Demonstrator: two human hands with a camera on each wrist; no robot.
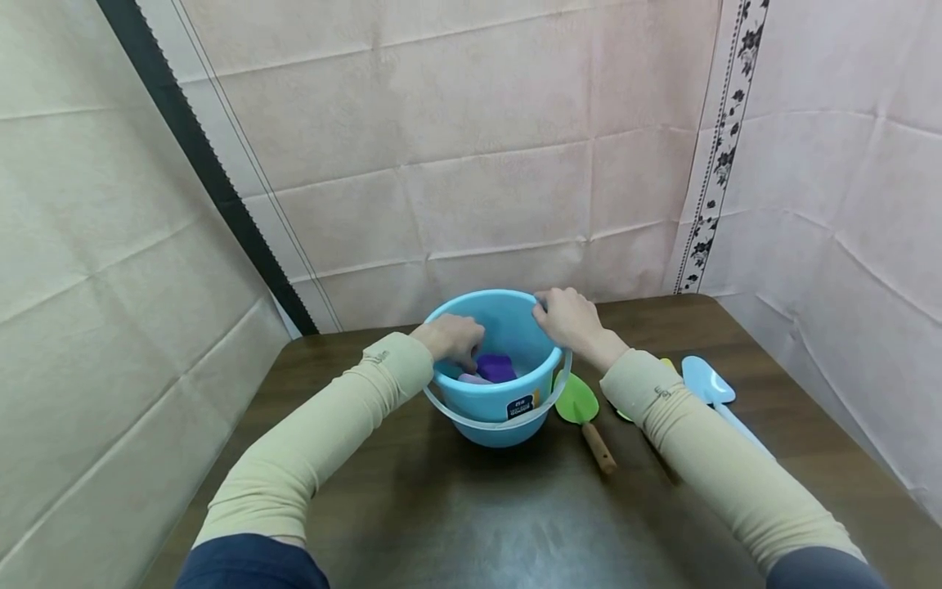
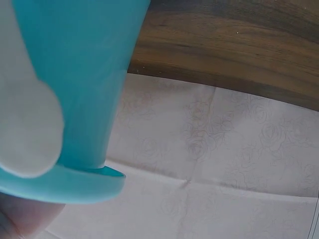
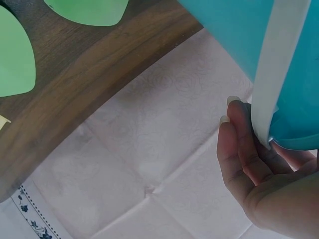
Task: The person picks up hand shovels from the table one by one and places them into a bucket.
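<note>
A light blue bucket (image 1: 496,401) with a pale handle (image 1: 508,424) hanging across its front stands on the dark wooden table. Inside it lie a dark purple piece (image 1: 496,368) and a paler lilac piece (image 1: 473,379). My left hand (image 1: 452,335) reaches over the left rim, fingers bent down into the bucket beside these pieces; I cannot tell whether it grips one. In the left wrist view only a bit of that hand (image 2: 25,216) shows beyond the rim. My right hand (image 1: 571,317) grips the rim at the back right, fingers (image 3: 237,134) outside the wall near the handle's end.
Right of the bucket lies a green trowel (image 1: 577,399) with a wooden handle. Another green tool is partly hidden under my right forearm, with a light blue shovel (image 1: 706,383) beyond it. Cloth-covered walls (image 1: 500,204) enclose the table (image 1: 500,523) at the back and sides.
</note>
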